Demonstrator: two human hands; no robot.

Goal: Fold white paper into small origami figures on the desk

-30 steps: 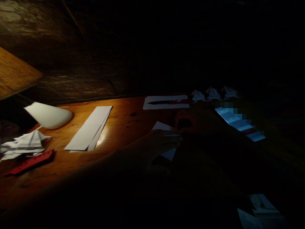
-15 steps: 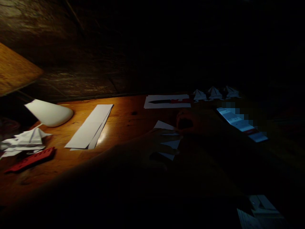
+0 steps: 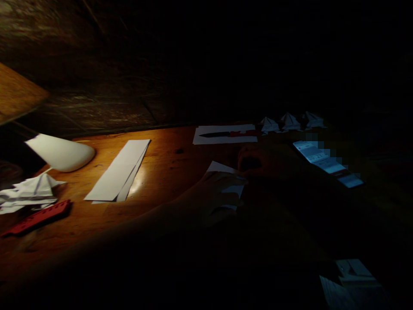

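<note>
My left hand (image 3: 214, 193) lies over a white sheet of paper (image 3: 217, 167) on the table, fingers spread and pointing right. Parts of the sheet show between the fingers. At its far right edge, my right hand (image 3: 251, 159) is closed, with its fingers curled round. Deep shadow hides whether it grips the paper's edge or something else. Beyond the hands, a knife (image 3: 226, 134) with a dark blade and red handle rests on more white paper (image 3: 206, 140). Left of my left hand are long white paper strips (image 3: 116, 172), overlapping.
Three folded paper shapes (image 3: 290, 122) stand at the back right, near a lit phone (image 3: 325, 160). On the left are a lamp with a white base (image 3: 63, 153), crumpled paper (image 3: 32, 191) and a red slotted object (image 3: 38, 217). More papers (image 3: 355, 275) lie at lower right.
The whole view has shifted slightly. My left hand's fingers now cover more of the sheet, leaving smaller patches visible. My right hand stays curled by the paper's edge.
</note>
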